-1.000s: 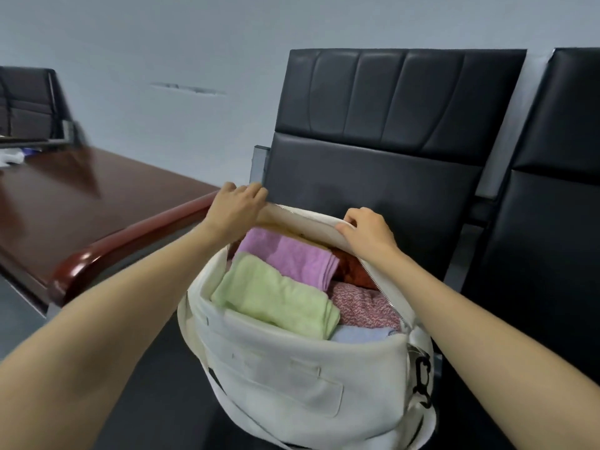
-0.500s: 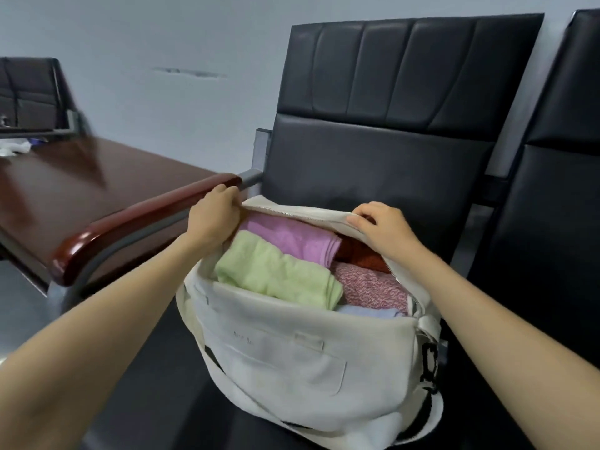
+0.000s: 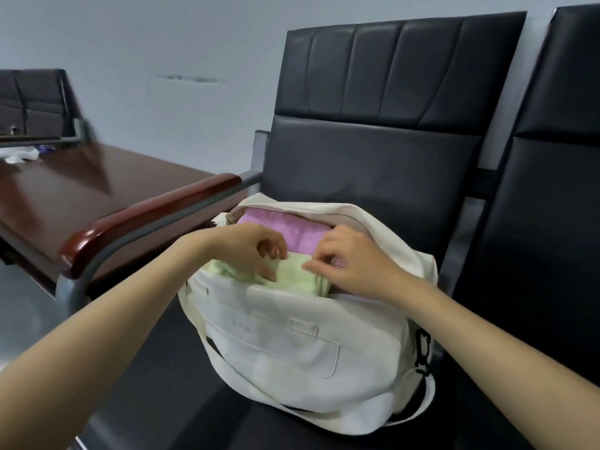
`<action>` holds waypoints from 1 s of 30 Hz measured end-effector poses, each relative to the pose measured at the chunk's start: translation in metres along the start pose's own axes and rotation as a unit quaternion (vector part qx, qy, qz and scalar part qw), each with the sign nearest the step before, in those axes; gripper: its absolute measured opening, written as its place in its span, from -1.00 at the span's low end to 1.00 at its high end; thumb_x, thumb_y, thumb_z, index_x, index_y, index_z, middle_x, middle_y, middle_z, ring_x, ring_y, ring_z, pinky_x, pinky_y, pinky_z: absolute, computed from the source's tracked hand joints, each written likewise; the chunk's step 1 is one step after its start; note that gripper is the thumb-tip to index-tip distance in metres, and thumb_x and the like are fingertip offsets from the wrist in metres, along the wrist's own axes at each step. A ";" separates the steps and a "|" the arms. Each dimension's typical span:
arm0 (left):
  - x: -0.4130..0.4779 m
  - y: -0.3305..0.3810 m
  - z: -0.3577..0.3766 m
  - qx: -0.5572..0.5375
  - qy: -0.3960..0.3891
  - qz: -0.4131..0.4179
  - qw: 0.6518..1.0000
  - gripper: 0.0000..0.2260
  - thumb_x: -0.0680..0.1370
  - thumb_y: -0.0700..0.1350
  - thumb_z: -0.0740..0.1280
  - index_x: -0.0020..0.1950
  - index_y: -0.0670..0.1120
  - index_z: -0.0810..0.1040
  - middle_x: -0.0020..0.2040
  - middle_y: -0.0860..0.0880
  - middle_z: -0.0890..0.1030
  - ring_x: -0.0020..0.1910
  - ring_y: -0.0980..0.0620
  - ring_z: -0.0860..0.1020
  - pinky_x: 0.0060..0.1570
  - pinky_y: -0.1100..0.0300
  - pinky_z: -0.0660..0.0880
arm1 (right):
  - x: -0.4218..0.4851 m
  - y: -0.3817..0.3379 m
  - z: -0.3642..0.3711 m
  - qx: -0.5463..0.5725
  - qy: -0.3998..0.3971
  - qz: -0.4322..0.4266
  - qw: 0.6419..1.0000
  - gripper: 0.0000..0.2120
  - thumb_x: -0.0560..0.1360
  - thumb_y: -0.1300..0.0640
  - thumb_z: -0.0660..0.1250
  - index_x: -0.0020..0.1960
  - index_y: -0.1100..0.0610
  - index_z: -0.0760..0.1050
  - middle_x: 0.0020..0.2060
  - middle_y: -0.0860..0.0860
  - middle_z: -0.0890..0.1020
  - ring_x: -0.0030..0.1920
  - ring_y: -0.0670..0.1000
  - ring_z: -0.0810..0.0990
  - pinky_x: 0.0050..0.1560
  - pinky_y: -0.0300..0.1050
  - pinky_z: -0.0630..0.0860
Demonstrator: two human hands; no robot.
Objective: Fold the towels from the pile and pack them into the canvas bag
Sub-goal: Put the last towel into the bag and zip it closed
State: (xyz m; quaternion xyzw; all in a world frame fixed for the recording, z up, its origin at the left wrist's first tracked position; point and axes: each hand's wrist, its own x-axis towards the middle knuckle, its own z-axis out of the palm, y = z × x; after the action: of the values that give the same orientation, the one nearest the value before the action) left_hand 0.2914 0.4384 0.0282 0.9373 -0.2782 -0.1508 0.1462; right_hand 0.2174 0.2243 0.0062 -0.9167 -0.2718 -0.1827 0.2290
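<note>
**Tucking the green towel: watch the zip line and the seat edge**

- Green towel (image 3: 293, 276): lies folded at the 6 o'clock side of the mouth of the canvas bag (image 3: 292, 345), standing above the near rim. Lilac towel (image 3: 279, 225) is behind it at 12 o'clock. A scrap of patterned pink towel (image 3: 339, 262) shows at 3 o'clock, mostly hidden by your hand.
- Your left hand (image 3: 250, 248): fingers curled, thumb and tips closed on the green towel's left end.
- Your right hand (image 3: 354, 264): fingers bunched, tips pinching the towel's top fold at its right end. How deep the grip goes, you cannot tell from here.
- Judged stage: packing looks nearly done; this is settling the last layer.

Risks:
- The towel stands proud of the rim. If you pull up rather than press down, the fold could open and the cloth spill over the front.
- The zip (image 3: 292, 207) runs along the far rim. Loose terry left across that line would likely snag if the bag is closed.
- The bag is soft and bulges. It sits on the black chair seat (image 3: 156, 401) with its strap (image 3: 246, 384) trailing at 6 o'clock. A hard push toward you may roll it off the front.
- The wooden armrest (image 3: 146, 219) at 10 o'clock sits close to your left forearm.
</note>
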 end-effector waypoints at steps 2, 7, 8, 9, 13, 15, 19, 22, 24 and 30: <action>0.005 0.002 0.010 0.080 0.059 0.011 0.995 -0.69 0.36 -0.06 0.53 -0.02 0.07 0.47 -0.13 0.13 0.43 -0.15 0.10 0.43 -0.15 0.29 0.40 | -0.006 -0.014 0.001 0.022 -0.153 0.076 0.985 -0.70 0.46 -0.19 0.39 -0.12 0.05 0.62 -0.22 -0.11 0.63 -0.14 -0.11 0.56 -0.04 -0.14 0.50; 0.007 0.019 0.032 0.245 0.234 -0.024 0.941 -0.77 0.47 -0.05 0.36 0.04 -0.08 0.41 0.03 -0.06 0.53 0.01 -0.12 0.52 -0.22 0.10 0.29 | -0.009 -0.035 0.007 -0.034 -0.195 0.164 0.966 -0.61 0.42 -0.26 0.38 -0.06 0.05 0.45 -0.24 -0.10 0.53 -0.13 -0.03 0.52 -0.08 -0.04 0.48; 0.005 0.022 0.034 0.246 0.244 -0.038 0.937 -0.82 0.50 -0.07 0.31 0.05 -0.09 0.43 0.04 -0.07 0.56 0.02 -0.13 0.54 -0.22 0.11 0.28 | -0.010 -0.041 0.005 -0.056 -0.218 0.172 0.959 -0.60 0.44 -0.28 0.36 -0.09 0.06 0.42 -0.25 -0.09 0.50 -0.17 -0.03 0.50 -0.14 -0.06 0.44; 0.003 0.022 0.035 0.240 0.239 -0.048 0.940 -0.84 0.52 -0.06 0.27 0.05 -0.09 0.46 0.04 -0.08 0.59 0.02 -0.13 0.55 -0.21 0.12 0.29 | -0.009 -0.047 0.003 -0.072 -0.252 0.179 0.948 -0.60 0.46 -0.29 0.32 -0.15 0.06 0.40 -0.26 -0.08 0.47 -0.23 -0.06 0.47 -0.22 -0.11 0.39; -0.007 0.011 0.029 0.131 0.163 -0.039 0.977 -0.83 0.54 0.01 0.32 -0.02 -0.07 0.57 -0.01 -0.04 0.62 0.07 -0.07 0.51 -0.01 0.10 0.43 | -0.006 -0.062 -0.010 0.020 -0.289 0.256 0.922 -0.68 0.60 -0.19 0.16 0.05 0.03 0.52 0.01 -0.06 0.58 0.01 -0.21 0.55 -0.05 -0.36 0.37; -0.013 0.006 0.024 0.062 0.124 -0.006 0.990 -0.84 0.55 0.04 0.33 -0.11 -0.04 0.57 -0.14 0.03 0.58 -0.07 0.02 0.50 -0.02 0.11 0.44 | 0.000 -0.060 -0.012 0.041 -0.259 0.305 0.915 -0.63 0.56 -0.19 0.23 -0.06 0.12 0.52 -0.09 0.02 0.58 -0.08 -0.02 0.54 -0.10 -0.21 0.39; -0.035 0.019 0.026 -0.083 0.069 0.053 0.993 -0.63 0.62 0.04 0.23 -0.28 -0.15 0.51 -0.42 0.12 0.33 -0.41 0.16 0.27 -0.35 0.27 0.23 | 0.002 -0.057 -0.018 0.151 -0.147 0.309 0.927 -0.76 0.45 0.00 0.46 -0.23 0.15 0.54 -0.29 0.02 0.47 -0.26 -0.04 0.41 -0.22 -0.18 0.32; -0.054 0.023 0.014 -0.169 0.060 0.066 0.982 -0.61 0.63 0.07 0.21 -0.32 -0.10 0.51 -0.54 0.20 0.34 -0.50 0.24 0.33 -0.41 0.39 0.25 | -0.006 -0.061 -0.022 0.206 -0.095 0.229 0.947 -0.87 0.43 0.07 0.49 -0.12 0.12 0.60 -0.27 -0.05 0.56 -0.25 -0.13 0.46 -0.19 -0.27 0.37; -0.062 0.016 0.004 -0.122 0.052 0.058 0.989 -0.56 0.58 0.18 0.22 -0.33 -0.12 0.40 -0.48 0.16 0.30 -0.46 0.19 0.30 -0.35 0.34 0.23 | -0.009 -0.060 -0.018 0.233 -0.067 0.200 0.949 -0.89 0.44 0.10 0.48 -0.15 0.10 0.58 -0.30 -0.11 0.55 -0.28 -0.18 0.45 -0.22 -0.34 0.37; -0.067 -0.036 -0.022 0.127 0.113 0.090 0.981 -0.43 0.42 0.52 -0.03 -0.25 0.07 0.46 -0.33 0.11 0.46 -0.20 0.23 0.42 0.01 0.23 0.29 | 0.000 -0.052 -0.010 0.234 -0.067 0.206 0.948 -0.90 0.47 0.11 0.46 -0.15 0.05 0.54 -0.26 -0.12 0.55 -0.27 -0.17 0.47 -0.26 -0.45 0.36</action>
State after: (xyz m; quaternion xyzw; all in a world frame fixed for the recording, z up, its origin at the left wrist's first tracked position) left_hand 0.2636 0.5095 0.0488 0.9304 -0.3599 0.0060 0.0697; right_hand 0.1856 0.2578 0.0310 -0.8834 -0.1269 -0.0014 0.4511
